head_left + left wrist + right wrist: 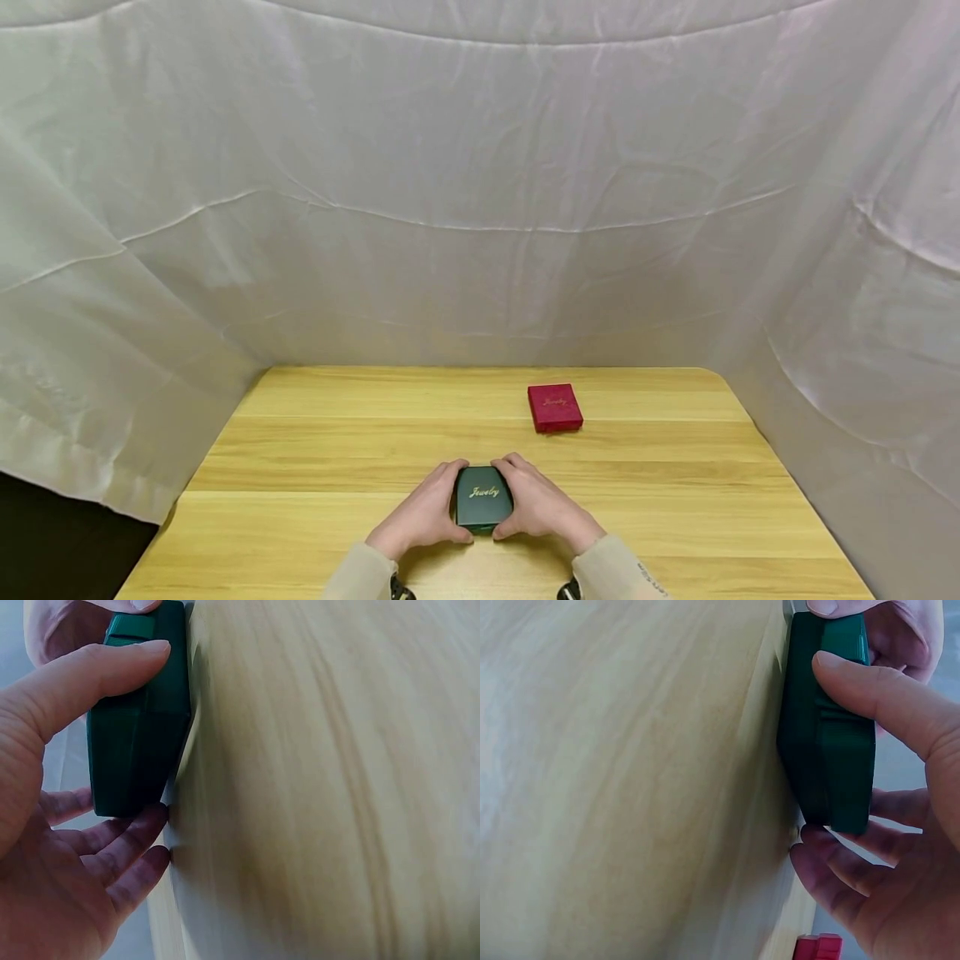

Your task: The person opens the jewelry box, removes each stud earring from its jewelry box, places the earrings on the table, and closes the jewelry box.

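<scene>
A dark green jewelry box [483,498] with gold "Jewelry" lettering on its lid lies at the near middle of the table, its lid closed. From the left side my left hand [431,508] grips it, thumb on the near face and fingers round the far corner. My right hand [536,504] grips the opposite side in the same way. In the left wrist view the green box [139,727] stands close to the wooden surface, the thumb across its front. The right wrist view shows the other end of the box [832,742] between thumb and fingers.
Farther back, right of centre, a red jewelry box [555,407] with gold lettering lies closed on the wooden table [337,450]. Pale grey cloth [480,275] hangs behind the table and along both sides.
</scene>
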`<action>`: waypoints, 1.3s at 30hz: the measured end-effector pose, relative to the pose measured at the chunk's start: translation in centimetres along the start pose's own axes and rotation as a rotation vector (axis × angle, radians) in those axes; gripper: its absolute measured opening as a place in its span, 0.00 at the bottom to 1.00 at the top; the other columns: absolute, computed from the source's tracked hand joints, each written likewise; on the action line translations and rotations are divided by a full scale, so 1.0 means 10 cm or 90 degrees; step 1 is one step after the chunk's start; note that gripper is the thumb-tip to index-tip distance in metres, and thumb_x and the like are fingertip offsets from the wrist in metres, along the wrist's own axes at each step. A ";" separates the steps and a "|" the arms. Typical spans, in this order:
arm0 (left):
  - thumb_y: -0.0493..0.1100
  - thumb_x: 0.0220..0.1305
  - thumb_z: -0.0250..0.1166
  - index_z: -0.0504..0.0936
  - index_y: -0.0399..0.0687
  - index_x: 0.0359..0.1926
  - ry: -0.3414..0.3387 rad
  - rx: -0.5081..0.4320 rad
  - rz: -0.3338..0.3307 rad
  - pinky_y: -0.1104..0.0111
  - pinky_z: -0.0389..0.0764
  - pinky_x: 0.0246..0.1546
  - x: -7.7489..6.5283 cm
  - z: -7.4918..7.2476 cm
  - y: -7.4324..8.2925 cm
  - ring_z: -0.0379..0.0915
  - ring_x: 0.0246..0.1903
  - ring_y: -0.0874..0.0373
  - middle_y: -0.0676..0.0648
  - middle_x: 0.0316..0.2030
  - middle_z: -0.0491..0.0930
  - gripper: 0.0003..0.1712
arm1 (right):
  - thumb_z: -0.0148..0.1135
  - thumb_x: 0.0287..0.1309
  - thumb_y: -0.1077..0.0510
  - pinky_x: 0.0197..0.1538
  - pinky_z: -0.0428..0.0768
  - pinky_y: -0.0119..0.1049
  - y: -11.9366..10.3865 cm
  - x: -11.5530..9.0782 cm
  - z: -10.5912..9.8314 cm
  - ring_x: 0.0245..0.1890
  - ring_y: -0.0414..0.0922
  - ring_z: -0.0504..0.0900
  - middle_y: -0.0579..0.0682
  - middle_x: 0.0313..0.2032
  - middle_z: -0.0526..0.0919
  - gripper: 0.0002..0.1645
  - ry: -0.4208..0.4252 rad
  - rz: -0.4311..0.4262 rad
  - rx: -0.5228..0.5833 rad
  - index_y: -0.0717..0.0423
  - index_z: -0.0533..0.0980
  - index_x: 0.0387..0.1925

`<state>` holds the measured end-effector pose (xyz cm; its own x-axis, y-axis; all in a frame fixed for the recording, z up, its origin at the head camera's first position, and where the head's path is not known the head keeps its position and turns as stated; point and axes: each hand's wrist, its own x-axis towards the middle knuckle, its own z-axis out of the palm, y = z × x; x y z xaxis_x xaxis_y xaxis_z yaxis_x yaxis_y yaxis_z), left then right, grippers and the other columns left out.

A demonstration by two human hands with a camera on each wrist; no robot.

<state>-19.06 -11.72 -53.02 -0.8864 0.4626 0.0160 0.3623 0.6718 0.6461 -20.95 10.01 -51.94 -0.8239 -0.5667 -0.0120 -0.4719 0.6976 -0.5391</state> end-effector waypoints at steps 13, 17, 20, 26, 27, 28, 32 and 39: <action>0.46 0.36 0.83 0.60 0.34 0.69 0.001 0.005 0.006 0.52 0.74 0.57 0.00 0.00 0.00 0.70 0.54 0.49 0.41 0.57 0.71 0.61 | 0.85 0.28 0.49 0.57 0.76 0.43 0.02 -0.01 0.01 0.48 0.43 0.74 0.47 0.52 0.72 0.58 0.013 -0.008 -0.003 0.64 0.68 0.63; 0.43 0.34 0.84 0.60 0.33 0.69 -0.009 0.006 0.012 0.52 0.73 0.58 0.00 0.00 0.02 0.70 0.54 0.48 0.40 0.58 0.70 0.61 | 0.85 0.28 0.47 0.56 0.77 0.43 0.03 -0.01 0.01 0.47 0.42 0.74 0.46 0.50 0.72 0.57 0.009 0.000 0.001 0.62 0.69 0.62; 0.40 0.33 0.83 0.60 0.33 0.69 -0.017 0.020 0.016 0.53 0.74 0.57 0.00 0.01 0.02 0.69 0.54 0.48 0.40 0.57 0.70 0.61 | 0.85 0.28 0.46 0.55 0.77 0.42 0.04 0.00 0.02 0.46 0.42 0.75 0.45 0.49 0.73 0.57 0.002 0.006 0.004 0.61 0.70 0.62; 0.37 0.31 0.80 0.60 0.34 0.68 -0.014 0.058 0.025 0.55 0.74 0.56 0.02 0.03 0.02 0.70 0.52 0.49 0.40 0.55 0.71 0.60 | 0.84 0.29 0.45 0.53 0.77 0.41 0.04 0.00 0.01 0.45 0.42 0.75 0.45 0.48 0.74 0.56 -0.002 0.009 0.004 0.61 0.70 0.62; 0.37 0.31 0.80 0.60 0.34 0.68 -0.013 0.062 0.023 0.55 0.74 0.56 0.02 0.04 0.02 0.70 0.53 0.49 0.41 0.55 0.70 0.60 | 0.84 0.29 0.45 0.53 0.77 0.41 0.04 0.00 0.01 0.45 0.42 0.75 0.45 0.48 0.74 0.56 -0.001 0.008 0.005 0.61 0.71 0.62; 0.38 0.31 0.80 0.60 0.35 0.69 -0.013 0.066 0.020 0.55 0.74 0.56 0.02 0.04 0.02 0.69 0.53 0.49 0.41 0.56 0.70 0.60 | 0.84 0.29 0.45 0.53 0.77 0.41 0.04 0.00 0.01 0.45 0.42 0.75 0.45 0.48 0.74 0.55 0.000 0.007 0.006 0.61 0.71 0.62; 0.38 0.32 0.80 0.60 0.35 0.69 -0.010 0.076 0.012 0.55 0.74 0.56 0.02 0.05 0.03 0.69 0.54 0.48 0.41 0.56 0.70 0.60 | 0.84 0.29 0.45 0.53 0.77 0.41 0.05 0.00 0.00 0.44 0.41 0.75 0.44 0.47 0.75 0.54 -0.001 0.004 0.006 0.60 0.71 0.61; 0.38 0.31 0.80 0.60 0.35 0.69 -0.001 0.084 0.008 0.54 0.74 0.56 0.03 0.08 0.04 0.69 0.53 0.48 0.40 0.56 0.70 0.61 | 0.83 0.28 0.45 0.51 0.78 0.40 0.06 0.01 -0.03 0.42 0.40 0.75 0.44 0.46 0.76 0.53 -0.009 0.002 0.006 0.59 0.73 0.59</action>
<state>-18.95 -10.91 -53.39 -0.8811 0.4724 0.0221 0.4083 0.7364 0.5395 -21.36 10.48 -52.01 -0.8206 -0.5710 -0.0251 -0.4670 0.6952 -0.5465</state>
